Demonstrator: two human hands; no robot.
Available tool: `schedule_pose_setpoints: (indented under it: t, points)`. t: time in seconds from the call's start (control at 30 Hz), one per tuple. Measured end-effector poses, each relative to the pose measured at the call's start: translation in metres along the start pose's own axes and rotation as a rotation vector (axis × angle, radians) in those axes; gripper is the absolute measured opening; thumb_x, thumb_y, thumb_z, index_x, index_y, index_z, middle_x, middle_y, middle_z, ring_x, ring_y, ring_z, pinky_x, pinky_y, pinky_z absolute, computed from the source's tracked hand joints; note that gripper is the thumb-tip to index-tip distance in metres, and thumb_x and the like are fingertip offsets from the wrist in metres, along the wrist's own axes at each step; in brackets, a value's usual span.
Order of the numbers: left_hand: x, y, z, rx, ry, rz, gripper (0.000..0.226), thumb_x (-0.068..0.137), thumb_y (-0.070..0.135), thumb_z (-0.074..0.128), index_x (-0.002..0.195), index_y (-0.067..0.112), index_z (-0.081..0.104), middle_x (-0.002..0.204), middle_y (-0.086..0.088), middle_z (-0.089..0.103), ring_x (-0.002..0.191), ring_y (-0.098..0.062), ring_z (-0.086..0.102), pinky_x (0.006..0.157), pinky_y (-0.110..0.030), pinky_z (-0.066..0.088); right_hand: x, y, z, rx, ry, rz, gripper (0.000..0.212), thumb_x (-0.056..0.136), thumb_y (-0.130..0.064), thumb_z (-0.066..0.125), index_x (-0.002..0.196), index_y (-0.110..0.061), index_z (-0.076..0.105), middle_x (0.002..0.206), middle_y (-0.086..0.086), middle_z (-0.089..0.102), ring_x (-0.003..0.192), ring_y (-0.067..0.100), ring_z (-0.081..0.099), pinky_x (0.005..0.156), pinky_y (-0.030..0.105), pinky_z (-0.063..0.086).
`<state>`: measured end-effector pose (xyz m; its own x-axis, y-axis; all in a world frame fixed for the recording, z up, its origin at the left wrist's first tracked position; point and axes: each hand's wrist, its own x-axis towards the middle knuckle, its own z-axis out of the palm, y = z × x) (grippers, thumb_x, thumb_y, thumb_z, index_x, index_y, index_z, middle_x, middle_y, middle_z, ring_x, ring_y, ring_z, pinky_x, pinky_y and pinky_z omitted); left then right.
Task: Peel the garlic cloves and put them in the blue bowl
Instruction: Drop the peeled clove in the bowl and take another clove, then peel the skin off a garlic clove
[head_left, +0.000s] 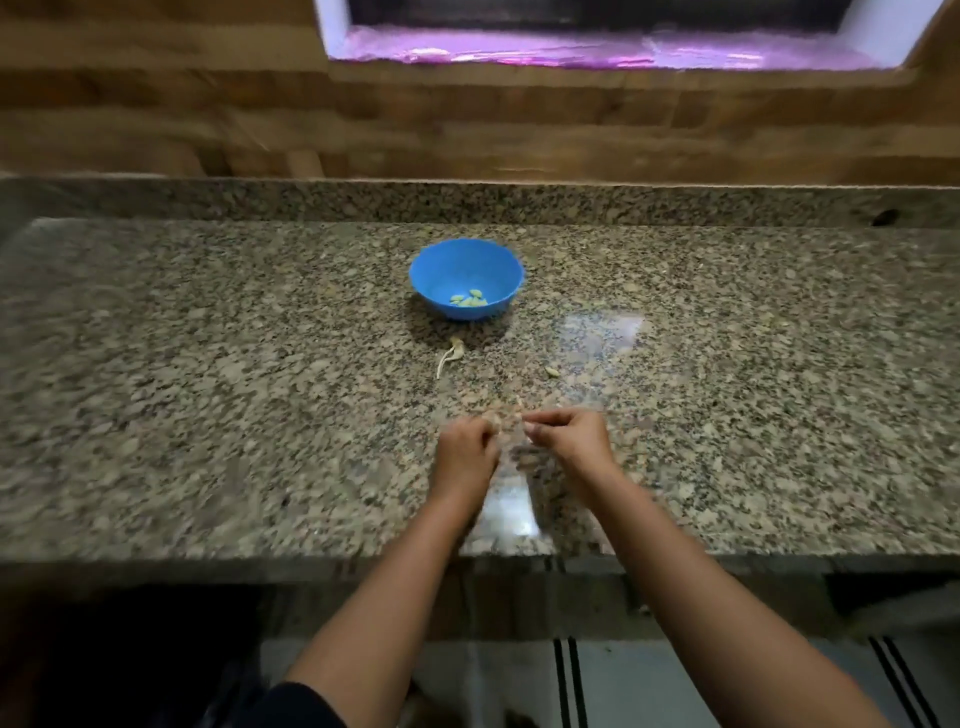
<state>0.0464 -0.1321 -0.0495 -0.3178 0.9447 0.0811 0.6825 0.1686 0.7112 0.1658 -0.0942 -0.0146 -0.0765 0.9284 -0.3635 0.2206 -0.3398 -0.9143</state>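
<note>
Cloves (469, 300) inside blue bowl (457, 262)

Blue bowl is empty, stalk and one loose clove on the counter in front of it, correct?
No: the head view shows a few peeled cloves in the blue bowl. The stalk and loose clove do lie on the counter in front of it.

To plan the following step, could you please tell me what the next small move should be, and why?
Probably finish peeling whatever the hands are working on: the left hand and right hand are curled close together over the counter, though blur hides what they hold. The blue bowl already has a few peeled cloves; one loose pale piece lies nearby.
</note>
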Motion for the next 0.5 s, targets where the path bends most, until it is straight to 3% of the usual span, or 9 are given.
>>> schedule_pose_setpoints:
  t: [0.07,0.17,0.27,0.43,0.5]
  points:
    - [-0.013,-0.012,-0.022,-0.256,0.113,-0.236,0.005,0.083,0.014,0.068,0.086,0.017,0.069,0.078,0.006,0.065,0.066,-0.006,0.057,0.057,-0.009,0.044,-0.008,-0.005,0.027,0.037,-0.088,0.019,0.011,0.08,0.004,0.067,0.082,-0.007,0.07,0.089,0.013,0.07,0.085,0.021,0.066,0.081,0.029,0.054]
    - [-0.038,-0.048,-0.068,-0.728,0.383,-0.561,0.003,0.082,0.008,0.07,0.084,0.011,0.07,0.078,0.0,0.069,0.069,-0.01,0.062,0.064,-0.019,0.051,-0.029,-0.013,0.085,0.074,-0.249,0.031,0.01,0.08,0.007,0.066,0.089,0.003,0.068,0.086,0.016,0.067,0.077,0.019,0.063,0.069,0.02,0.054]
    - [-0.079,-0.089,-0.126,-1.115,0.647,-0.65,0.013,0.082,-0.003,0.067,0.077,0.009,0.067,0.073,0.0,0.069,0.068,-0.007,0.064,0.066,-0.018,0.05,-0.061,-0.015,0.16,0.053,-0.461,0.033,0.008,0.081,0.004,0.066,0.083,-0.004,0.068,0.084,0.012,0.067,0.079,0.018,0.063,0.069,0.018,0.052]
    - [-0.16,-0.171,-0.227,-1.212,0.934,-0.69,0.008,0.083,-0.001,0.066,0.081,0.006,0.068,0.071,-0.002,0.065,0.066,-0.008,0.059,0.069,-0.017,0.048,-0.143,-0.013,0.306,0.019,-0.748,0.073,0.014,0.084,0.002,0.063,0.097,0.0,0.067,0.075,0.006,0.064,0.063,0.009,0.06,0.06,0.016,0.05]
    - [-0.189,-0.204,-0.259,-1.212,0.989,-0.705,0.007,0.084,-0.004,0.064,0.086,0.003,0.067,0.071,-0.002,0.066,0.062,-0.006,0.061,0.062,-0.014,0.049,-0.177,-0.007,0.354,-0.002,-0.822,0.074,0.009,0.084,0.002,0.063,0.091,-0.001,0.067,0.073,0.004,0.064,0.064,0.009,0.059,0.06,0.014,0.05]
